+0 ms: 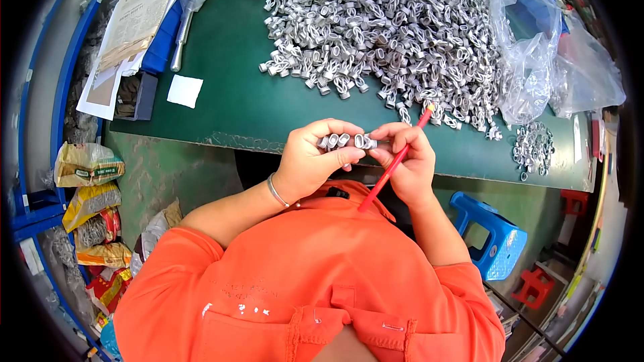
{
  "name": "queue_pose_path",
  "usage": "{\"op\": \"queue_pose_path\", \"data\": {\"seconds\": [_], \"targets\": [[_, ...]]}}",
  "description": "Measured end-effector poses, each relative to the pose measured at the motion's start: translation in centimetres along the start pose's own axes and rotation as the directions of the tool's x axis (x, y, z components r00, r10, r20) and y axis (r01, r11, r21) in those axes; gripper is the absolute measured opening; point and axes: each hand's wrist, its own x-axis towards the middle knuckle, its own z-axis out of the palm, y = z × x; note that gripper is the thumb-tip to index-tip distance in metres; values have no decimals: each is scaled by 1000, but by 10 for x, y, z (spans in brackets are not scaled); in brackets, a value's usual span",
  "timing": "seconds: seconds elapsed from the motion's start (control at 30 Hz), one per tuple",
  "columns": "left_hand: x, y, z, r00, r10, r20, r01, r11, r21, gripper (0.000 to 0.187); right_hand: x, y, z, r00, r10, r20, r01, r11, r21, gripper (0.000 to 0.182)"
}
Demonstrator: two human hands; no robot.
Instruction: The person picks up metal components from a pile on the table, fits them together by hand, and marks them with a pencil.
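We hold a short row of small metal clips [349, 141] between both hands, just in front of the near edge of the desk [228, 87] and above our lap. Our left hand [312, 164] is closed around the left end of the row, thumb pressing from below, while our right hand [406, 161] pinches the right end with its fingertips and also keeps a red stick [396, 164] tucked along the palm (its tip points up toward the desk). Both grips are closed on the row, with no slack we can see.

The row looks loosely joined, so a slight twist between the hands could let a clip slip out and drop past the desk edge onto the floor. The stick crowds the right grip and may lever the fingers apart.

Farther out, the big heap of clips [389, 27] spreads over the desk, with a smaller bunch [533, 147] near the right edge that could be nudged off. A clear plastic bag [530, 47] lies against the heap.
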Motion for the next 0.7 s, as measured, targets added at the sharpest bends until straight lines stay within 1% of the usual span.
{"op": "queue_pose_path", "data": {"seconds": [0.03, 0.07, 0.1, 0.13, 0.17, 0.2, 0.23, 0.27, 0.3, 0.33, 0.37, 0.4, 0.43, 0.47, 0.5, 0.57, 0.6, 0.63, 0.7], "targets": [[-1, 0, 0, 1000, 13, 15, -13, 1000, 11, 20, -2, -1, -1, 1000, -1, -2, 1, 1000, -2, 28], [-1, -2, 0, 1000, 12, 18, -12, 1000, 11, 20, -4, -3, -3, 991, -130, 20, 131, 980, -150, 29], [-2, -4, -1, 1000, 1, 27, 0, 1000, -4, 18, -6, -5, -4, 966, -252, 60, 259, 921, -291, 31], [-2, -5, 0, 999, -11, 36, 12, 1000, -19, 17, -9, -8, -2, 956, -291, 41, 290, 912, -289, 32], [-3, -3, 2, 999, -13, 40, 14, 1000, -20, 17, -10, -12, -3, 956, -291, 37, 289, 911, -293, 32], [-5, 1, 5, 991, -120, 58, 130, 964, -232, 16, -12, -17, -5, 939, -320, 125, 342, 901, -266, 32], [-6, 4, 7, 971, -219, 97, 240, 872, -427, 16, -14, -20, -8, 914, -348, 211, 393, 889, -234, 32], [-7, -4, -2, 944, -284, 167, 329, 825, -460, 18, -16, -23, -10, 915, -360, 184, 397, 885, -242, 30], [-11, -3, -4, 903, -389, 182, 429, 785, -447, 19, -17, -23, -14, 911, -370, 184, 407, 879, -246, 30], [-16, -5, -7, 855, -475, 207, 518, 771, -370, 20, -17, -20, -20, 939, -338, 67, 337, 856, -391, 28], [-21, -11, -12, 799, -558, 223, 601, 746, -288, 21, -17, -16, -27, 946, -318, -57, 244, 819, -519, 26], [-27, -18, -18, 766, -585, 265, 641, 721, -262, 21, -17, -11, -36, 944, -305, -126, 169, 775, -609, 25], [-31, -26, -23, 728, -614, 305, 682, 693, -233, 22, -14, -12, -41, 936, -324, -136, 151, 720, -677, 23], [-34, -30, -25, 702, -657, 275, 712, 662, -235, 23, -12, -11, -45, 941, -318, -116, 140, 678, -721, 23], [-34, -35, -26, 699, -659, 277, 714, 662, -227, 23, -11, -9, -47, 946, -309, -99, 128, 634, -763, 23], [-33, -43, -25, 764, -625, 160, 623, 651, -435, 22, -7, -4, -47, 957, -281, -71, 105, 564, -819, 24], [-29, -46, -24, 793, -587, 162, 582, 651, -487, 22, -4, -3, -45, 950, -310, -31, 121, 461, -879, 27], [-26, -46, -23, 812, -563, 151, 554, 664, -502, 22, -2, -1, -44, 957, -289, -27, 95, 398, -913, 27], [-23, -47, -20, 821, -558, 116, 534, 681, -502, 22, 0, 5, -45, 947, -322, -2, 121, 360, -925, 28]]}}
